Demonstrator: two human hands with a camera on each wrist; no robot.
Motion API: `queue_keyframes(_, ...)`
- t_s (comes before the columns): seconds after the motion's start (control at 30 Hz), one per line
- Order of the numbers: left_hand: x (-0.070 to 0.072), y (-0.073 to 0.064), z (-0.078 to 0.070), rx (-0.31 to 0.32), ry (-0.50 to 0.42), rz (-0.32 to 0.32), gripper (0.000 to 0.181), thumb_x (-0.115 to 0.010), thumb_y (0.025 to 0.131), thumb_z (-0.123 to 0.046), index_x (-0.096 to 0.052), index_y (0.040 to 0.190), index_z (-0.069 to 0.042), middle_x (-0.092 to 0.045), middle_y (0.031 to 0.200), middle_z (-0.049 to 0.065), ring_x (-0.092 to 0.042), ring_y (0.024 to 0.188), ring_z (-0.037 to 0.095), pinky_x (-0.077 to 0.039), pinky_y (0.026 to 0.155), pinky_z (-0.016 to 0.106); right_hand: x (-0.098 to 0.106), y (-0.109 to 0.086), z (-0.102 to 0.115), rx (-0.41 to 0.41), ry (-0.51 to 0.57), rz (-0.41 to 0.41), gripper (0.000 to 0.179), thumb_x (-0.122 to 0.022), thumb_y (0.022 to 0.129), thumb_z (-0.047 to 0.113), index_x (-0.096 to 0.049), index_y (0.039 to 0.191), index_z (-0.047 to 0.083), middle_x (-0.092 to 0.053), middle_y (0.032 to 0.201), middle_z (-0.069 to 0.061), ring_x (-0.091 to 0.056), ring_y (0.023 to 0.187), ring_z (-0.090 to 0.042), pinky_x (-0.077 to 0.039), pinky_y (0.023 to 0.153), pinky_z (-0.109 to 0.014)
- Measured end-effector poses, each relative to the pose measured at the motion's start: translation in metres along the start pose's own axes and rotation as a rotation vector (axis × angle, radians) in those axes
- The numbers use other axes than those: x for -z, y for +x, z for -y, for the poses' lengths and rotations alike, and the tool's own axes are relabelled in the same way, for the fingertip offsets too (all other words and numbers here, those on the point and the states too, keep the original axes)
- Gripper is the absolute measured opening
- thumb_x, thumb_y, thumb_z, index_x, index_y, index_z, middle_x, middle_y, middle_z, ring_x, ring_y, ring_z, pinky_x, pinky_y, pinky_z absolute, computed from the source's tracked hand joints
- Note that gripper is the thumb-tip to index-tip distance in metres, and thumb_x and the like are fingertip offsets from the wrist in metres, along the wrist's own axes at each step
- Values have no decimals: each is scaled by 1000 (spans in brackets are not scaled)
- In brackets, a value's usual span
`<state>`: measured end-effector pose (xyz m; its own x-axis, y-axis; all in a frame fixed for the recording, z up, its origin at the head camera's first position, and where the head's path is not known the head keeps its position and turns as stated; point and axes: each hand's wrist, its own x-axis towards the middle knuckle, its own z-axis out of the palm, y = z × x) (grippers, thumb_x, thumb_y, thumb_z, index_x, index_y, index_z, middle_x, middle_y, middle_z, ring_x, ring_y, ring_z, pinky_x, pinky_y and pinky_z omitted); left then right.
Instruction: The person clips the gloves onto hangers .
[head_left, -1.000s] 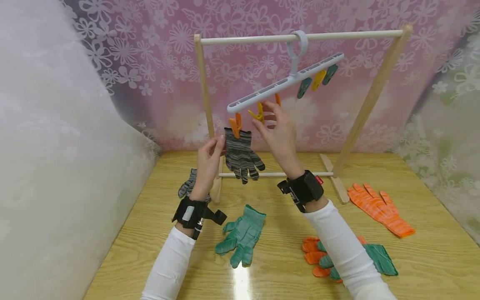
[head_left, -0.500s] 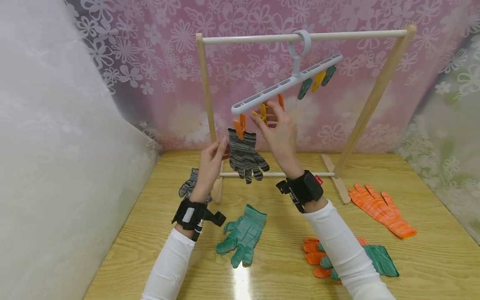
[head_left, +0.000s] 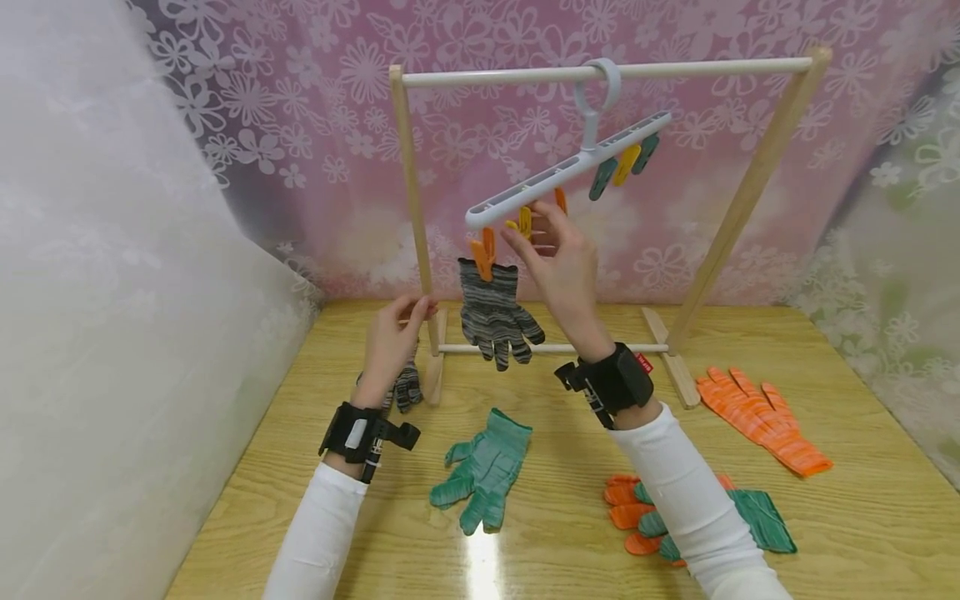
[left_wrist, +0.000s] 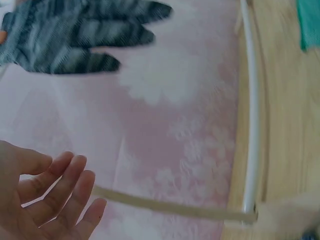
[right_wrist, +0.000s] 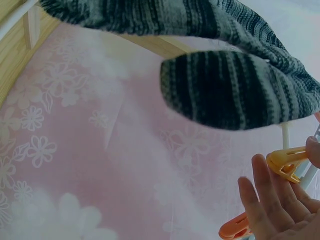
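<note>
A black-and-grey striped knit glove (head_left: 491, 304) hangs fingers-down from an orange clothespin (head_left: 482, 258) at the lower left end of a tilted pale-blue hanger (head_left: 551, 177). My right hand (head_left: 566, 262) pinches the yellow clothespin (right_wrist: 287, 161) beside it, thumb on one arm, fingers behind. Another orange clothespin (right_wrist: 235, 227) shows just past those fingers. Left of the hanging glove, my left hand (head_left: 393, 333) is held apart from it, fingers loosely bent with nothing between them. A second striped glove (head_left: 407, 390) lies on the table, partly hidden by the left hand and wrist.
The hanger's hook loops over the white rod (head_left: 487, 78) of a wooden rack (head_left: 738, 208). Two dark green clothespins and one yellow clothespin (head_left: 627, 165) hang on its right half. On the table lie a green glove (head_left: 487, 475), an orange glove (head_left: 765, 421) and overlapping gloves (head_left: 761, 521) under the right forearm.
My left hand has let go of the striped glove's edge and moved left and down. The right hand stays at the yellow clothespin; the hanger has swung slightly.
</note>
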<state>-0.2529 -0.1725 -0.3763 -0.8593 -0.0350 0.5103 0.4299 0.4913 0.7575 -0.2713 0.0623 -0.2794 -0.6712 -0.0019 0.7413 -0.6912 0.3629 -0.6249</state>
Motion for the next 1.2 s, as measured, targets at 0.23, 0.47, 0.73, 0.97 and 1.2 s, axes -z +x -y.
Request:
queue_keyframes(0.23,4,-8,23,-60,300,41,24,-58,105,-13,-70,117,3,-70,110,22,-70,96,36,-60,80,47,2,1,0,7,29,7,41,-77,92,19,-67,128,2,-74,108,-18,-74,95,-29,-62,83,-44)
queue_keyframes(0.47,4,-17,49,-26,586,294,31,-58,105,-14,-64,129,5,-65,117,27,-66,90,37,-55,74,47,5,0,1,11,58,10,39,-76,93,17,-68,127,1,-75,106,-17,-74,92,-29,-62,82,-43)
queue_keyframes(0.73,5,-27,76,45,626,465,42,-63,102,-13,-57,137,8,-55,136,32,-53,125,48,-40,111,58,8,-1,4,-3,64,27,40,-77,92,15,-67,128,1,-75,106,-17,-74,91,-28,-62,82,-38)
queue_keyframes(0.97,4,-34,94,107,703,559,47,-63,102,-16,-52,142,7,-46,146,34,-46,134,50,-37,113,59,7,-2,4,-7,68,35,41,-77,92,14,-67,130,1,-74,106,-18,-74,91,-28,-62,82,-38)
queue_keyframes(1.2,7,-38,97,114,659,560,51,-64,101,-15,-49,145,6,-40,151,34,-39,138,53,-34,115,61,9,-1,5,1,63,26,42,-77,92,15,-67,130,1,-74,106,-18,-74,92,-29,-62,83,-40)
